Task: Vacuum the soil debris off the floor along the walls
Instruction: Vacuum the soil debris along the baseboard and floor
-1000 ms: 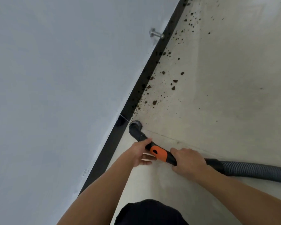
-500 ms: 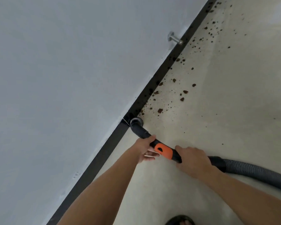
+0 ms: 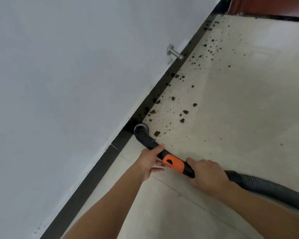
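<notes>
Head camera view: we grip a vacuum nozzle [image 3: 146,138] with both hands, crouched along a pale wall [image 3: 59,75]. Our left hand [image 3: 149,163] is wrapped around the black tube just ahead of its orange collar [image 3: 173,163], thumb on top, two fingers loosely spread beneath. Our right hand [image 3: 207,175] is clamped over the tube behind the collar, where the ribbed grey hose [image 3: 269,188] trails off to the right. The nozzle's round mouth presses down where the beige tiled floor [image 3: 240,118] meets the black baseboard [image 3: 97,168]. Soil debris [image 3: 182,120] lies scattered just beyond the mouth, crumbs and specks strung along the baseboard toward the far corner. A metal doorstop [image 3: 175,52] juts from the wall above the baseboard, and a reddish door [image 3: 269,6] closes the top right.
</notes>
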